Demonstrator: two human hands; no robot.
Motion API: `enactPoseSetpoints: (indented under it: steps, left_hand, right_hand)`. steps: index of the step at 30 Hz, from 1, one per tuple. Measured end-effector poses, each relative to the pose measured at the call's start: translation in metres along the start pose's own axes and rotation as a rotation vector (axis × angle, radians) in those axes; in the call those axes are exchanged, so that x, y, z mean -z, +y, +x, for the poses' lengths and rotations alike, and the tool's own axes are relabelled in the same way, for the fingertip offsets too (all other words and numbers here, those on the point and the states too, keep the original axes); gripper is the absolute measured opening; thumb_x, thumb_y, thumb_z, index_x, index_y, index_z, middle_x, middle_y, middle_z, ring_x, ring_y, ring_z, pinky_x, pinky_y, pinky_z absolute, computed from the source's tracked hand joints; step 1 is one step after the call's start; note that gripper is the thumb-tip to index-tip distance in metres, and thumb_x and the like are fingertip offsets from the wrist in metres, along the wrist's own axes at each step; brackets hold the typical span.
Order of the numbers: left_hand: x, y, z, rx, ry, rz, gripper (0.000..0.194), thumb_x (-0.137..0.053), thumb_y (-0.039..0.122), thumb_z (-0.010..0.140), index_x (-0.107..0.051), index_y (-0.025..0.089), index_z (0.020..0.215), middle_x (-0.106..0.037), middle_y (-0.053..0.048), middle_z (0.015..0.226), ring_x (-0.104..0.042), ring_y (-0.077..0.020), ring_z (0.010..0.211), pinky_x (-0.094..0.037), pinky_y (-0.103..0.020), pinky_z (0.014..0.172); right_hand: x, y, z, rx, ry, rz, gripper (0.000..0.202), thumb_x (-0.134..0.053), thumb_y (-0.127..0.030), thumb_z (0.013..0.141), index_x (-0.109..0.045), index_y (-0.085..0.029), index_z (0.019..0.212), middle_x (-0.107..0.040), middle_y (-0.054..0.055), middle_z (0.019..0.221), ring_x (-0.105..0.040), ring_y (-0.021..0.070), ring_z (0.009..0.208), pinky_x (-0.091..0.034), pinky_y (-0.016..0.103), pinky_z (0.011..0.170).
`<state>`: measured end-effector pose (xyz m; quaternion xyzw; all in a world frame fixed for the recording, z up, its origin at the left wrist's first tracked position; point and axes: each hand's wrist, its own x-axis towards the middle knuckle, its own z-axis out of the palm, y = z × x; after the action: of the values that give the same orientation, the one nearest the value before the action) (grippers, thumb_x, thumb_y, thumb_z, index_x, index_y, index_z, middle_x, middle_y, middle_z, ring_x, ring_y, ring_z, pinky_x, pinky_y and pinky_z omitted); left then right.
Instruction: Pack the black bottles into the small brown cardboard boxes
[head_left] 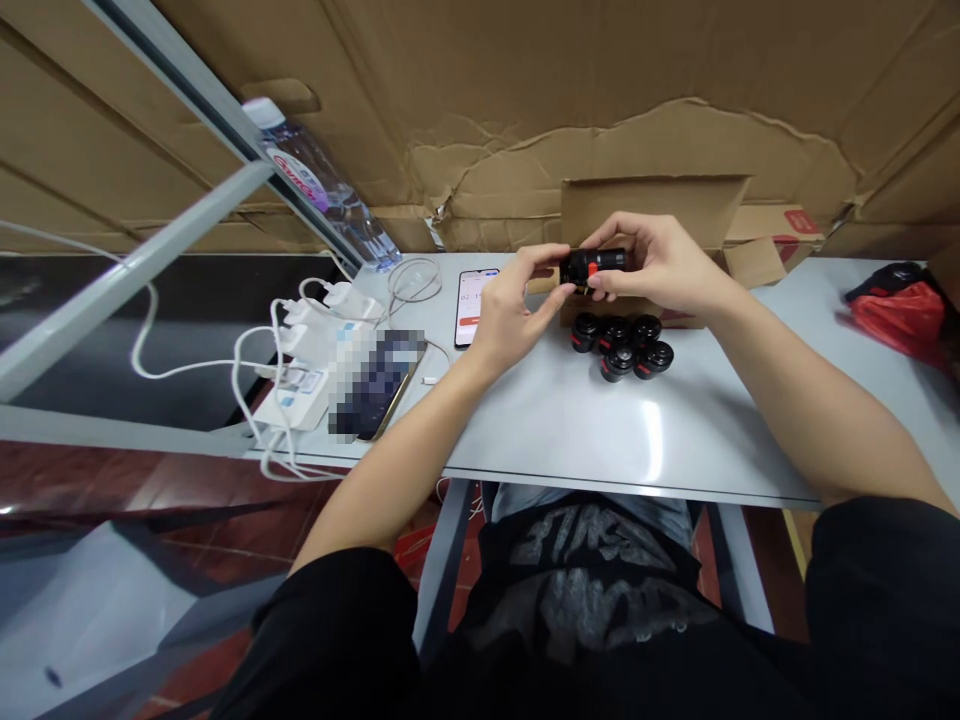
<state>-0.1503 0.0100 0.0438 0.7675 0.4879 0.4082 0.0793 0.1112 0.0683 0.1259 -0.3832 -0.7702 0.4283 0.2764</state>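
Observation:
Both hands hold one black cylindrical device with a red-orange part (606, 264) above the table, in front of an open cardboard box (652, 210). My left hand (519, 308) pinches its left end between thumb and fingers. Closed round the right end is my right hand (654, 262), its thumb by the red-orange part. Just below the hands, several black round pieces with red marks (617, 360) stand grouped on the white table (555, 425).
Left of the hands lie a lit phone (469, 300), a second phone (386, 390) and a white power strip (307, 385) with tangled cables. A water bottle (330, 190) leans behind a metal bar. A red bag (904, 315) lies far right.

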Motion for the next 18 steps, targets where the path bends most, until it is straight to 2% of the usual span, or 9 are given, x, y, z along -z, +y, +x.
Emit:
enactPoseSetpoints:
  steps: [2,5,9,13,18]
  left_hand:
    - [-0.001,-0.005,0.001,0.022,0.019,0.037,0.059,-0.045,0.072,0.135,-0.069,0.038,0.178,-0.079,-0.016,0.167,-0.080,-0.0337,0.152,-0.075,-0.060,0.127]
    - [-0.006,-0.018,0.003,0.063,0.017,0.033,0.059,-0.048,0.073,0.134,-0.074,0.037,0.172,-0.078,-0.016,0.154,-0.080,-0.0334,0.135,-0.073,-0.058,0.123]
    - [-0.015,-0.033,0.003,0.085,-0.023,-0.032,0.056,-0.053,0.075,0.133,-0.080,0.035,0.161,-0.075,-0.014,0.145,-0.079,-0.0311,0.126,-0.072,-0.056,0.121]
    - [-0.021,-0.035,0.002,0.095,-0.037,-0.070,0.051,-0.057,0.070,0.134,-0.083,0.030,0.153,-0.076,-0.015,0.147,-0.080,-0.0305,0.127,-0.073,-0.055,0.120]
    - [-0.023,-0.036,0.001,0.149,-0.093,-0.101,0.042,-0.060,0.061,0.134,-0.078,0.029,0.153,-0.081,-0.014,0.158,-0.082,-0.0244,0.118,-0.072,-0.046,0.113]
  right_hand:
    - [0.002,0.003,0.002,0.011,0.064,-0.009,0.058,-0.112,-0.063,0.085,-0.086,-0.031,0.126,-0.091,0.010,0.110,-0.091,0.0423,0.107,-0.080,0.063,0.099]
    - [0.009,0.011,0.007,0.051,0.144,0.057,0.062,-0.117,-0.064,0.078,-0.082,-0.032,0.119,-0.090,0.010,0.110,-0.089,0.0412,0.102,-0.079,0.067,0.100]
    - [0.020,0.025,0.014,0.077,0.164,0.118,0.068,-0.120,-0.068,0.075,-0.078,-0.033,0.116,-0.091,0.012,0.119,-0.086,0.0390,0.110,-0.077,0.066,0.107]
    - [0.022,0.040,0.021,0.042,0.195,0.091,0.071,-0.111,-0.085,0.081,-0.075,-0.035,0.115,-0.091,0.010,0.125,-0.089,0.0414,0.122,-0.081,0.065,0.105]
    - [0.018,0.046,0.024,0.021,0.205,0.020,0.064,-0.108,-0.083,0.090,-0.082,-0.033,0.120,-0.092,0.012,0.117,-0.092,0.0447,0.115,-0.082,0.070,0.104]
